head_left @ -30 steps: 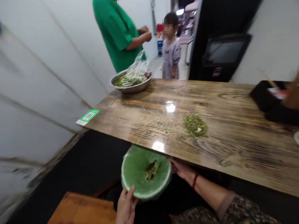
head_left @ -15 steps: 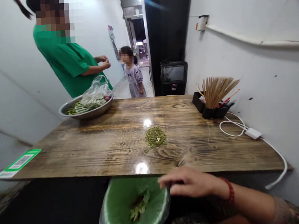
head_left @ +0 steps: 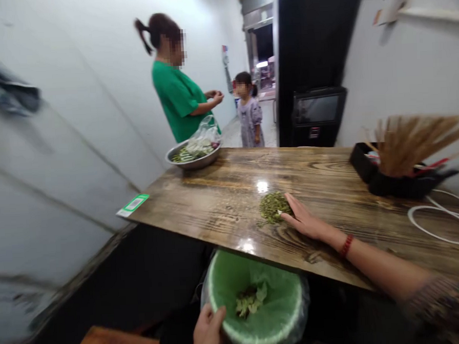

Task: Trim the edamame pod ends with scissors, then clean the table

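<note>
My left hand (head_left: 209,331) grips the left rim of a green bin (head_left: 269,334) with a clear plastic liner, thumb over the edge. Some leafy scraps (head_left: 251,300) lie in the bin. Below the table's front edge, the bin stands partly under the tabletop. My right hand (head_left: 303,218), a red bead bracelet on its wrist, lies on the wooden table (head_left: 200,209) with fingers stretched out. Its fingers and thumb touch the right side of a small pile of dried green bits (head_left: 273,206), which has a white fleck in it.
A metal bowl (head_left: 198,162) of green vegetables under a plastic bag stands at the far left. A black holder (head_left: 391,184) of skewers and a white cable (head_left: 444,235) lie right. Behind the table stand a person in green (head_left: 177,92) and a child (head_left: 250,117).
My right hand has moved from above the bin's rim up onto the table, against the pile. More of my left hand shows at the rim. The view has turned left.
</note>
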{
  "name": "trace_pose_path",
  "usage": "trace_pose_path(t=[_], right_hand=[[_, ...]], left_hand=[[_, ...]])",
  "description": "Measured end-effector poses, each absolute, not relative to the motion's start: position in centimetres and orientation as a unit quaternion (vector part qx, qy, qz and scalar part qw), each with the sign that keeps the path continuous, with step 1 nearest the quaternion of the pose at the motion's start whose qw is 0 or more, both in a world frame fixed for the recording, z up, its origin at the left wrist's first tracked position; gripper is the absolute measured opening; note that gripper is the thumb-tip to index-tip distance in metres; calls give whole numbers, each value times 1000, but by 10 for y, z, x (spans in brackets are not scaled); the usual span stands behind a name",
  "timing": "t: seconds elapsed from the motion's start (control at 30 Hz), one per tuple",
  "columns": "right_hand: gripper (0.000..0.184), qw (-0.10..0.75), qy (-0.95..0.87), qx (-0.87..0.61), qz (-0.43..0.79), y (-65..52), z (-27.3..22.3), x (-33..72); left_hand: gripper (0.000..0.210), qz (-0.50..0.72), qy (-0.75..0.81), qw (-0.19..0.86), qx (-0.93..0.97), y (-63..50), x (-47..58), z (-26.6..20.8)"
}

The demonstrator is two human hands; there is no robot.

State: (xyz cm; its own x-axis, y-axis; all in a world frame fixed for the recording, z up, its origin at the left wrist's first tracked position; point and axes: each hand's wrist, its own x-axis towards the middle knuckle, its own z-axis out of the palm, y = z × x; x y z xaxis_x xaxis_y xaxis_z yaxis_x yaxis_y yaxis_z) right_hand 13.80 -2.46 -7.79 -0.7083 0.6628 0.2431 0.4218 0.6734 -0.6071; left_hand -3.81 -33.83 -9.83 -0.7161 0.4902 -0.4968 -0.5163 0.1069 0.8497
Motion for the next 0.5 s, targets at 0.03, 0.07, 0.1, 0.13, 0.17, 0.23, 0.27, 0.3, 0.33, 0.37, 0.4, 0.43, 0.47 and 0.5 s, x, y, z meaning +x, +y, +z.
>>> trace_pose_path(t=[0.03,0.07,0.1,0.13,0.17,0.23,0.27,0.3,0.33,0.37,0.4,0.43,0.47,0.5], right_hand=[[79,221,-896,-284,260,-35,-79,136],[78,214,-907,-257,256,-43,-80,137],[76,210,-916,-227,254,-49,-80,138],[75,213,-923,-202,251,-49,-78,140],[73,223,-925,-185,245,-46,-76,140],[72,251,-920,-188,235,-25,-69,136],[71,263,-913,-206,234,-10,-64,131],[71,268,-905,-228,239,7,-59,125],[70,269,-893,-259,251,24,-55,118],[68,265,-885,-284,255,39,-51,111],[65,261,-880,-303,255,52,-48,105],[62,255,-878,-315,254,62,-46,99],[60,248,-878,-321,253,69,-46,93],[59,239,-882,-318,253,72,-46,87]], left_hand=[[31,679,635,367,-11,-338,-34,-97],[29,687,632,358,-14,-338,-31,-97],[28,693,630,349,-17,-338,-28,-97],[26,699,629,341,-18,-339,-26,-97],[24,703,628,334,-18,-339,-24,-97],[21,706,628,326,-11,-340,-21,-96],[21,706,629,326,-7,-341,-20,-96],[21,704,629,329,-4,-341,-19,-95],[23,700,632,334,-3,-342,-19,-95],[25,693,636,340,-6,-342,-19,-95],[28,686,640,346,-12,-342,-21,-96],[30,679,644,351,-19,-342,-23,-98],[32,673,648,356,-26,-341,-26,-100],[34,668,649,364,-32,-340,-29,-101]])
